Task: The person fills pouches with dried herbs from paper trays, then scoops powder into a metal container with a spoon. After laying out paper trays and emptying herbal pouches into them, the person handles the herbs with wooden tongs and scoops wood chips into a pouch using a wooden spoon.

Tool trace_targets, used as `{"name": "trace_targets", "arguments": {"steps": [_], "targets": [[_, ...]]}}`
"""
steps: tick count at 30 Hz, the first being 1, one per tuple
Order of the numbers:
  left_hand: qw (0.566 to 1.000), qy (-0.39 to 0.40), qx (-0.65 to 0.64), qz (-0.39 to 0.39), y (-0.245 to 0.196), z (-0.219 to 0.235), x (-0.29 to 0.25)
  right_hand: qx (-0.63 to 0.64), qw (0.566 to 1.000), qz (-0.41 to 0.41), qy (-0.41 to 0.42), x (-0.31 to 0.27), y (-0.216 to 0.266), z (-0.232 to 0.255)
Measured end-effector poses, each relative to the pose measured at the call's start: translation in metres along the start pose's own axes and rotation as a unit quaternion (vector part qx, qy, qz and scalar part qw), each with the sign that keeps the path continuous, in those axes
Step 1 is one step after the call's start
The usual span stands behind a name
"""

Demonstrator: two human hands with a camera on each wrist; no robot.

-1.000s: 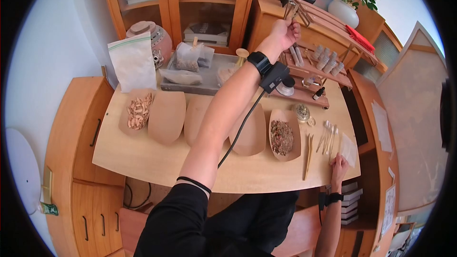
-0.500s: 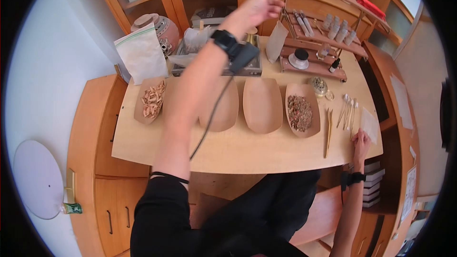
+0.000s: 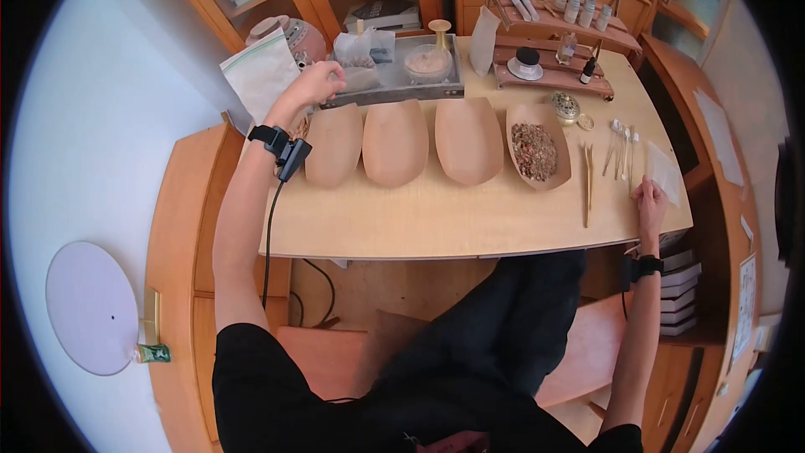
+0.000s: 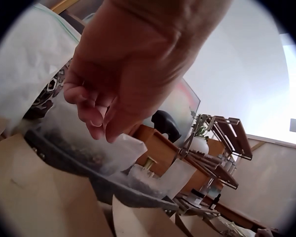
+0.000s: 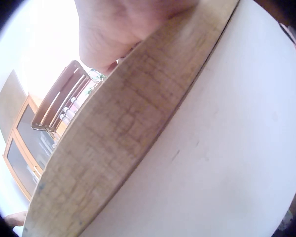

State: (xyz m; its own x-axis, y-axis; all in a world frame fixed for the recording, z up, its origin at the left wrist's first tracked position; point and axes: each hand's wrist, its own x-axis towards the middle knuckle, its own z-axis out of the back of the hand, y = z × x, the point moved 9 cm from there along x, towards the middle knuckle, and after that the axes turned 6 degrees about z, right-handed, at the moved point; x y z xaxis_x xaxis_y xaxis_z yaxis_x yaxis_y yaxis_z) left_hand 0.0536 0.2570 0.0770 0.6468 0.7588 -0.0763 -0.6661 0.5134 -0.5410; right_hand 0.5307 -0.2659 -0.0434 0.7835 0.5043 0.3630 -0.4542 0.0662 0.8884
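My left hand (image 3: 317, 84) hangs over the left end of the grey tray (image 3: 394, 94), its fingers loosely bent. Nothing shows between thumb and fingers in the left wrist view, where a translucent bag of dark bits (image 4: 89, 148) lies just beyond the fingertips. Beside the hand stands a white zip bag (image 3: 260, 75). Over at the table's right edge, my right hand (image 3: 650, 201) rests with its fingertips at the lower edge of a flat translucent bag (image 3: 664, 169). The right wrist view shows mostly the table edge (image 5: 103, 128); the right fingers are largely hidden there.
Three bare brown paper trays (image 3: 396, 147) line the table, with a tray of dried herbs (image 3: 534, 151) to their right. Tweezers (image 3: 588, 184), small brushes (image 3: 619, 147) and a pierced brass pot (image 3: 566, 106) lie near it. A wooden rack (image 3: 553, 75) with vials stands behind.
My left hand has swung from the top of the rack at the back, leftward and down to the grey tray. The head view has shifted; the right hand stays by the flat bag.
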Motion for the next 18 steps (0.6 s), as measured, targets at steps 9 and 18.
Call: {"name": "trace_targets", "arguments": {"steps": [9,18], "targets": [[0.979,-0.155,0.132,-0.029,-0.014,0.013,0.005,0.006,1.0,-0.006,-0.01,0.001,-0.003,0.002],[0.968,-0.172,0.05,-0.175,-0.125,0.032,-0.049,-0.004,1.0,-0.006,0.0,-0.002,0.006,0.001]]}}
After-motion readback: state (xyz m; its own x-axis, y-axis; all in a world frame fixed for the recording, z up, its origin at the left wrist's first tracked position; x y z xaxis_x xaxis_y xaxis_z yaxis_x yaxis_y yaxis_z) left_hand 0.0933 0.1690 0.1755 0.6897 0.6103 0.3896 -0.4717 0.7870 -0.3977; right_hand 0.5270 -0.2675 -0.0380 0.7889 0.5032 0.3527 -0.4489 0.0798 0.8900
